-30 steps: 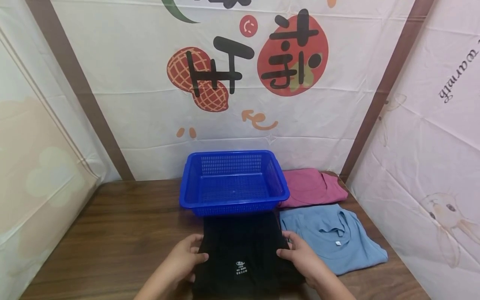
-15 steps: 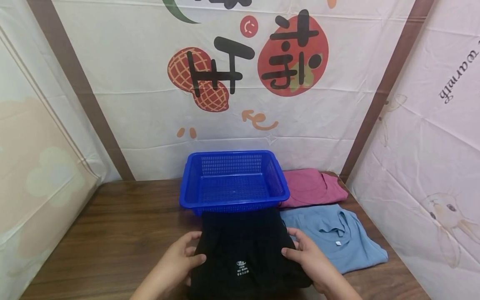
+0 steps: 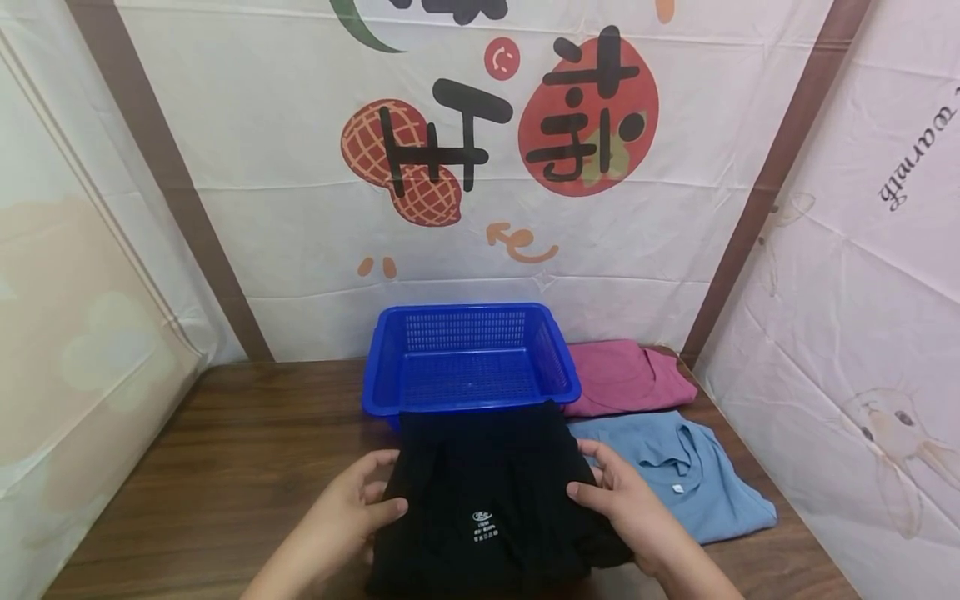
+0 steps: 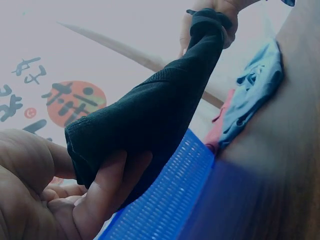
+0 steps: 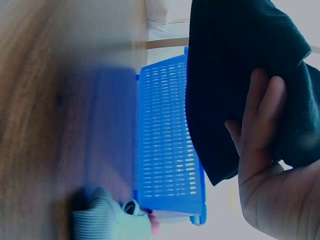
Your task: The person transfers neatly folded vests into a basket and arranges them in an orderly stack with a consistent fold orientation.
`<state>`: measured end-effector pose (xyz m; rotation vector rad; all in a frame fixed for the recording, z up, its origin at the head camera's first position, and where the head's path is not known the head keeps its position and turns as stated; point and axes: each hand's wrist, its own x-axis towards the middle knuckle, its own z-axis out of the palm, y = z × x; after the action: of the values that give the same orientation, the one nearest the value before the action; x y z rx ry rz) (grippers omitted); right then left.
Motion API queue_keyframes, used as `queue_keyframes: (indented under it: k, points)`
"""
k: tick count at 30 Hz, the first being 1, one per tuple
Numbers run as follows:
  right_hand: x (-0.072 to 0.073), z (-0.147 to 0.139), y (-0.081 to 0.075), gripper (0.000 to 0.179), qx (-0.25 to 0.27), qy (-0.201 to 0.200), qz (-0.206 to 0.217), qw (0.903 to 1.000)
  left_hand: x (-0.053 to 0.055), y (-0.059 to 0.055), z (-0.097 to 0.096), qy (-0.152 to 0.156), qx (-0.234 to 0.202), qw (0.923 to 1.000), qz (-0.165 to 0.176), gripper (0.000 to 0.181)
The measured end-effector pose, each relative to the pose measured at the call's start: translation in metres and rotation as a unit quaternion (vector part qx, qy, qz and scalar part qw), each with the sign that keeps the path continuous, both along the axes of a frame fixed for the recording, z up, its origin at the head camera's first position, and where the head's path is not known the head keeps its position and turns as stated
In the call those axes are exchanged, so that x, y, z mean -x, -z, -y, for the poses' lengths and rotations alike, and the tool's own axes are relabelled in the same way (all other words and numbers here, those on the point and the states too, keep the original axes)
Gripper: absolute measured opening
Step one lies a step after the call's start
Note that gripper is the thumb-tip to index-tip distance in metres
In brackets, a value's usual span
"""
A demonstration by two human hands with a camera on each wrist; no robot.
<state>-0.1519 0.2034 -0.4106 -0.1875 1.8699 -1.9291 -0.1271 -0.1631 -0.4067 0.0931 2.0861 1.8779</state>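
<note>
A folded black T-shirt (image 3: 487, 475) with a small white print near its collar hangs level above the table, in front of the blue basket. My left hand (image 3: 352, 508) grips its left edge, thumb on top and fingers beneath. At the right edge my right hand (image 3: 618, 500) holds it the same way. Both wrist views show fingers (image 4: 112, 175) spread under the cloth, which is lifted off the wood. The blue plastic basket (image 3: 472, 408) stands behind with nothing inside; the shirt's far edge overlaps its front rim in the head view.
To the right of the basket lies a folded pink garment (image 3: 622, 375). Nearer, a folded light blue T-shirt (image 3: 712, 475) lies on the brown wooden table (image 3: 225, 450), close to my right hand. Printed cloth walls (image 3: 285, 233) enclose the back and both sides.
Both hands have raised the black T-shirt from the table and moved slightly apart. Its far edge now covers part of the basket's front. The basket and other garments stay put.
</note>
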Motion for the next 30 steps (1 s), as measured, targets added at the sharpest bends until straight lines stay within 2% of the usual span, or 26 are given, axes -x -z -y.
queue_keyframes:
  k: [13, 21, 30]
  points:
    - [0.003, -0.002, -0.021, 0.068, 0.001, -0.004, -0.033, 0.9994, 0.002, -0.021, 0.004, 0.003, -0.019, 0.9998, -0.007, 0.065]
    - [0.012, -0.003, -0.021, 0.065, -0.009, 0.008, -0.041, 0.9991, 0.01, -0.029, 0.001, -0.019, 0.026, 0.9993, -0.022, 0.063]
    - [0.025, -0.003, -0.023, 0.062, -0.016, 0.019, -0.045, 0.9987, 0.022, -0.036, -0.003, -0.034, 0.033, 0.9984, -0.029, 0.059]
